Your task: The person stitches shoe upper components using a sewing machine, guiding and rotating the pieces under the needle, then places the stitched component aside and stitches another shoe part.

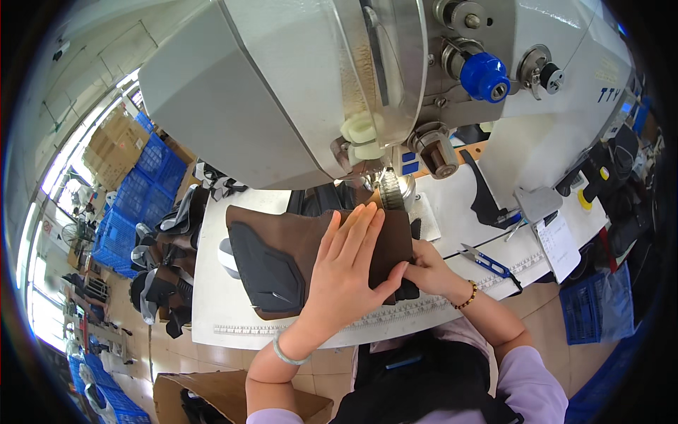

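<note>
A brown leather-like piece (282,219) with a black moulded panel (268,272) on its left part lies on the white table of a sewing machine (282,92). It looks like a boot upper. My left hand (349,265) rests flat on top, fingers stretched out toward the machine's roller wheel (390,189) and thumb spread to the right. At the right edge, my right hand (427,270) is closed with thumb and fingers on the piece and its dark underside. The far edge of the piece reaches under the machine head, where my fingertips hide part of it.
Blue thread snips (487,263) lie right of my right hand. A black strip (482,198) and a paper sheet (558,244) are farther right. Dark shoe parts (166,275) hang beyond the left edge, near blue crates (138,205). A cardboard box (219,389) stands on the floor.
</note>
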Motion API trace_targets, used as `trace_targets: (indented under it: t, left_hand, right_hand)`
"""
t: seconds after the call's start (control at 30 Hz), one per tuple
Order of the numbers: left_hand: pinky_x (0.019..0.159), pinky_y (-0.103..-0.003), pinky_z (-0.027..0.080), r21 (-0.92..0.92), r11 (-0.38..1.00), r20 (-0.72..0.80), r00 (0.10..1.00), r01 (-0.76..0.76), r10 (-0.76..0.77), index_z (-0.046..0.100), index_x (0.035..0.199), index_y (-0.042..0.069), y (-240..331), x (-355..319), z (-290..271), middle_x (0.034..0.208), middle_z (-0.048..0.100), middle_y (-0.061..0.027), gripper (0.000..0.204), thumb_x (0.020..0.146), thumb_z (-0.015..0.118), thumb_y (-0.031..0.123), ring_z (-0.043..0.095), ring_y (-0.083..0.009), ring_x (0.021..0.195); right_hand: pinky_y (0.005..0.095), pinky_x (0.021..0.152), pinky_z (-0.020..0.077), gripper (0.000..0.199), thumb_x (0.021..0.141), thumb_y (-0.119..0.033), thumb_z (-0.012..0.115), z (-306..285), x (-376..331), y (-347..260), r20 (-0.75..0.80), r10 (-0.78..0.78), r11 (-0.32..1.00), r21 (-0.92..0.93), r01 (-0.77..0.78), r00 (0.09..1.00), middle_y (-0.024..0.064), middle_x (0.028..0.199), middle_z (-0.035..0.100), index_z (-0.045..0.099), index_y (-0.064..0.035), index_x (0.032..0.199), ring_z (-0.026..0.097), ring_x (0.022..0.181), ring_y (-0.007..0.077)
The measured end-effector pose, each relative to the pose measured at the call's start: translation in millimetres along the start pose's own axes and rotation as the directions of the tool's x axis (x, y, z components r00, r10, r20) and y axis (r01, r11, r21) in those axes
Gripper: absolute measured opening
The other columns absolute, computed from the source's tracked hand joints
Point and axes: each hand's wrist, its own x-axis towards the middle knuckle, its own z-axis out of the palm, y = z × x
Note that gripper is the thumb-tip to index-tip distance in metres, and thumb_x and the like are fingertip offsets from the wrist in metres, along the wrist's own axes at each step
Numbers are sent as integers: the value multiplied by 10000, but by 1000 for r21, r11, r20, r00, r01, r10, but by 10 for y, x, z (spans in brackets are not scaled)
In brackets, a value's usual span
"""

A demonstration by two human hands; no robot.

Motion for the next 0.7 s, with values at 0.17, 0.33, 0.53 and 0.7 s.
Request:
trace_targets:
  t: [0.17,0.33,0.53,0.7]
  left_hand:
    - [1012,-460,347,-60,998,-26,999,17,-19,491,1197,-50,-8,0,26,1215,499,-170,660,648,738,220,474,-326,1152]
    - [987,-464,377,-1,1000,-34,999,-5,5,497,1187,-59,-18,6,74,1215,502,-171,651,647,730,221,493,-326,1135]
    - [983,-470,380,19,1000,-23,1000,11,-11,504,1178,-68,38,17,70,1212,500,-182,631,658,716,222,493,-336,1137]
    - [985,-475,376,5,1000,-34,999,20,-20,505,1172,-77,22,33,85,1203,504,-189,626,660,711,219,493,-341,1138]
  right_hand:
    - [216,623,423,334,810,-39,552,-56,-30,76,59,-149,980,-125,156,987,43,869,625,496,16,1134,510,746,46]
    - [231,611,420,327,816,-67,610,-54,-102,-21,97,-164,967,-181,179,982,44,824,615,509,2,1119,491,725,55]
    - [235,506,374,183,816,-72,618,-107,-123,26,111,-155,972,-162,172,982,38,696,575,555,-3,973,454,608,47]
    - [246,475,338,154,812,-85,618,-132,-93,8,123,-165,958,-218,189,978,30,619,520,550,-14,931,425,538,65]
